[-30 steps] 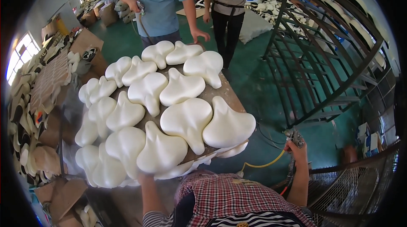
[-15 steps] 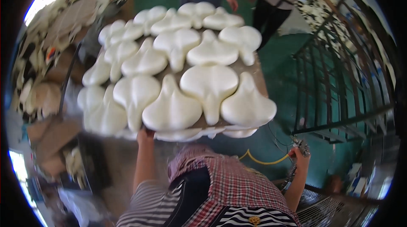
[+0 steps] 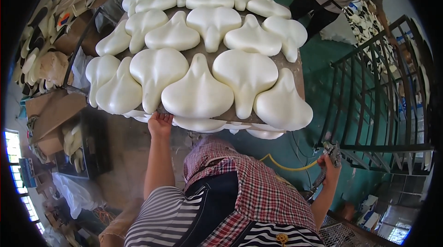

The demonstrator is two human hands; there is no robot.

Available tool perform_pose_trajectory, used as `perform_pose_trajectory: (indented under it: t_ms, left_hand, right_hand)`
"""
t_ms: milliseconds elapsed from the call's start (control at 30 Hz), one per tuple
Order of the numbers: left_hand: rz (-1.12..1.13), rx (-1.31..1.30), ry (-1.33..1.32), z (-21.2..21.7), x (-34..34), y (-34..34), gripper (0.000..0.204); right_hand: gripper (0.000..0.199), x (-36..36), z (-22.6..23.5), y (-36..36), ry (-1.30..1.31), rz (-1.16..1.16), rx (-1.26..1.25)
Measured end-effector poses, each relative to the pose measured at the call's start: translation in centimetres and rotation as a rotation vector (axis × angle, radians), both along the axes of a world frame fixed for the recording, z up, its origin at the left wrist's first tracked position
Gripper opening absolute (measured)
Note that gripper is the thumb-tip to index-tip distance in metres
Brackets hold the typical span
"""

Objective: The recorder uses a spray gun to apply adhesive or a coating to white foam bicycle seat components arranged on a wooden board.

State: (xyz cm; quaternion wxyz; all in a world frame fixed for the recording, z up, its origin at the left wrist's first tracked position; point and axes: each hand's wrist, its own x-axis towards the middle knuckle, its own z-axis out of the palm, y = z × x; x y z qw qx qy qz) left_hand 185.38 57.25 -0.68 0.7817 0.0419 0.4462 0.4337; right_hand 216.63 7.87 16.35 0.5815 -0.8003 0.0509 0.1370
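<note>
The left hand (image 3: 160,124) grips the near edge of the board (image 3: 299,77) of white foam pads (image 3: 197,91) at frame centre; the right hand (image 3: 328,169), lower right, holds a spray gun (image 3: 330,154). Carrying appears underway; steady balance matters next.

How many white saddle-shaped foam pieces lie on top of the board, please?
18 foam pieces: six along the far row, six in the middle, six nearest the left hand; more peek out beneath the board's front edge.

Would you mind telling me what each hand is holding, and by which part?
The left hand grips the near edge of the board carrying white foam pads. The right hand holds a spray gun by its handle.
</note>
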Motion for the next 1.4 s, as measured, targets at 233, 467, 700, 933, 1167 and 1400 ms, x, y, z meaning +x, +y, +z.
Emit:
perform_pose_trajectory:
  t_ms: [233, 467, 700, 933, 1167, 1400]
  left_hand:
    - [0.068, -0.11, 0.27, -0.1, 1.4, 2.2, 0.04]
    - [-0.443, 0.904, 0.414, -0.1, 7.2, 7.1, 0.039]
    - [-0.583, 0.945, 0.102, 4.8, 24.2, 9.6, 0.038]
    - [-0.471, 0.778, 0.057, 6.6, 22.5, 8.5, 0.037]
    - [-0.404, 0.615, 0.061, 9.0, 19.4, 5.6, 0.035]
    - [-0.421, 0.426, 0.093, 11.4, 19.9, -1.3, 0.034]
  right_hand:
    - [0.029, -0.1, -0.9, -0.3, 0.033, 0.027, -0.002]
    - [0.051, 1.1, -1.2, 0.1, -0.009, -0.085, 0.115]
    - [0.057, 0.5, -1.9, -0.4, -0.081, 0.033, 0.003]
    - [0.06, 0.5, -1.7, -0.4, -0.067, 0.074, 0.025]
    - [0.06, 1.2, -4.6, -2.1, -0.094, 0.062, 0.069]
    - [0.059, 1.4, -5.8, -6.0, -0.105, 0.0, -0.018]
